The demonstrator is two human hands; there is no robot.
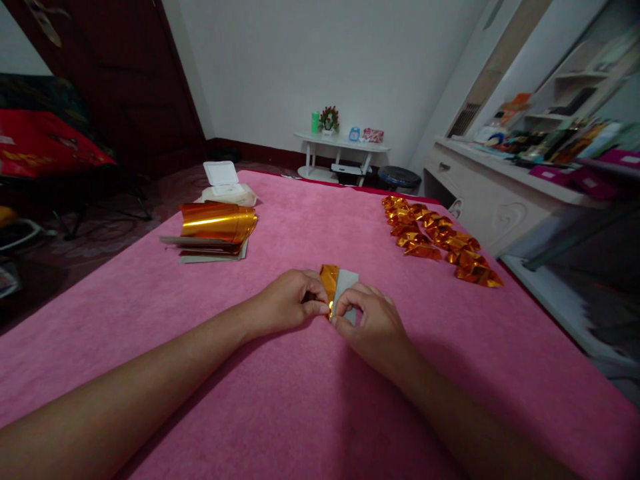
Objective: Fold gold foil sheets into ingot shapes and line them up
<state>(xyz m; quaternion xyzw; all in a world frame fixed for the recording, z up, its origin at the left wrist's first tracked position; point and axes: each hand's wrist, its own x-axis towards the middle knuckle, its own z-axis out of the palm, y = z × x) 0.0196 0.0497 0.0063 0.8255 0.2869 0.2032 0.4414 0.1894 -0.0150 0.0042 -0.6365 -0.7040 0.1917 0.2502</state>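
A pink worktop is carrying everything; gold foil pieces are lying in two rows at far right; a stack of foil sheets is resting at left; the left hand and right hand are pinching a partly folded sheet between them, near the middle.

Bare and low, the left forearm slants inward, the right forearm angling to meet it. The left hand and right hand sit almost together, wrists fairly straight, each pinching between thumb and forefinger. The left hand's remaining fingers seem curled under, though they're partly hidden from me.
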